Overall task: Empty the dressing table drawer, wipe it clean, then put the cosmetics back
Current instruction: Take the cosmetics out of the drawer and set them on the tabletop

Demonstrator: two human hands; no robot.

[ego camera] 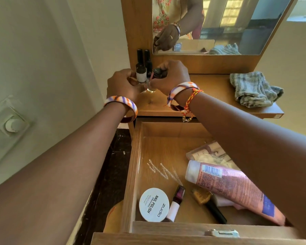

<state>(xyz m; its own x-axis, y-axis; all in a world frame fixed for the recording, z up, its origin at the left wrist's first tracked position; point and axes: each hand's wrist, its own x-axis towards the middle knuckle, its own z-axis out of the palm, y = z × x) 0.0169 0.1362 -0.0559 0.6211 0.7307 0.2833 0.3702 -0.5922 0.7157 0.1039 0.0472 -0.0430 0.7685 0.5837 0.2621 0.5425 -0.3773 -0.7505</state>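
Head view, right hand (170, 76) fingers round dark bottle (157, 73), tabletop.

Wood-grain drawer (136, 174), matt, with chalky scratches at its centre. Glossy plastic tube (237, 188) at 3 o'clock; smooth white lid (154, 204) at 7. Rough woven cloth (254, 89) on the satin wooden shelf (210, 103). Glass bottles (141, 71) shine.

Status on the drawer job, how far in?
Early, still emptying. Done: two nail polish bottles stand on the tabletop. In hand: both hands, left hand and right hand, are setting more small bottles beside them. Left: the drawer still holds a pink tube, wipes jar and polishes; cloth unused.
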